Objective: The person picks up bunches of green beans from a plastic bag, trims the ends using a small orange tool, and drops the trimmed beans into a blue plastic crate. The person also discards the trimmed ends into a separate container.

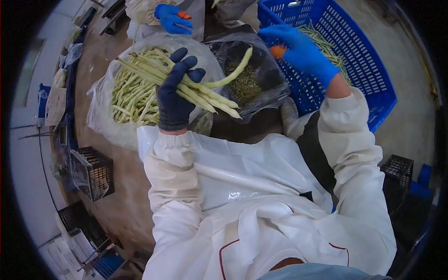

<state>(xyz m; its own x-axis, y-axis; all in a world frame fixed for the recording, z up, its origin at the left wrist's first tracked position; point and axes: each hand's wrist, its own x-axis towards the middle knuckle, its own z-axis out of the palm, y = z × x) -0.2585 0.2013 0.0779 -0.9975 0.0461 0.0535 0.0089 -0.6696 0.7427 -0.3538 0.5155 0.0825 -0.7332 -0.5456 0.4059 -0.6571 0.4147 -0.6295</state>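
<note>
Across the left hand (173, 98), beans (207, 96) clamped under curled fingers (183, 65), ends jutting both sides, right hand (301, 52) blurred, grip unclear

Beans (133, 100) in left bag (99, 106), scraps (246, 85) in middle bag (273, 77), more beans (321, 39) in crate (357, 51) at right

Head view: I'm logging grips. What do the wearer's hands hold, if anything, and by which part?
The left hand grips long beans around their middle. At the right hand, something orange shows; held or worn, I can't tell.
</note>
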